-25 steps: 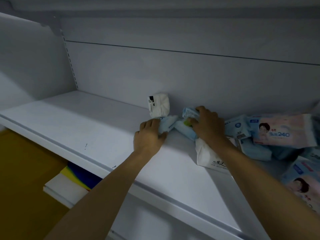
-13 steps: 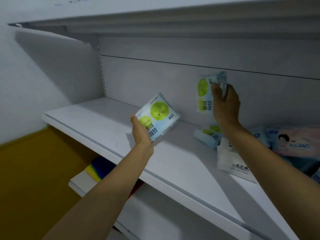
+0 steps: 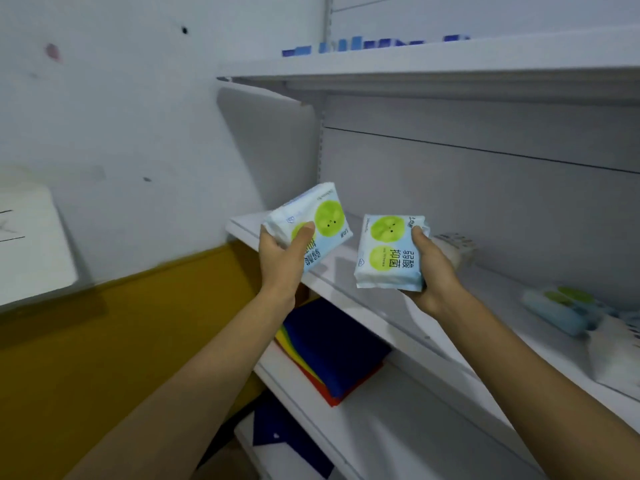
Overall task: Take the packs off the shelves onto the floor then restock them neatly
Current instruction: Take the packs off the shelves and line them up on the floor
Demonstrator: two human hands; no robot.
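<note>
A white wall [image 3: 138,116] with a few small dark spots stands left of the left hand [image 3: 280,261], and its low part is a yellow-brown band [image 3: 86,358]. A white shelf unit [image 3: 266,150] fills the space behind the left hand and the right hand [image 3: 433,271]: the middle shelf [image 3: 502,289] runs just under them, the top shelf [image 3: 415,65] is high above them, and a lower shelf [image 3: 398,427] sits well below. The grey back panel [image 3: 485,209] behind the right hand looks dim and shady.
</note>
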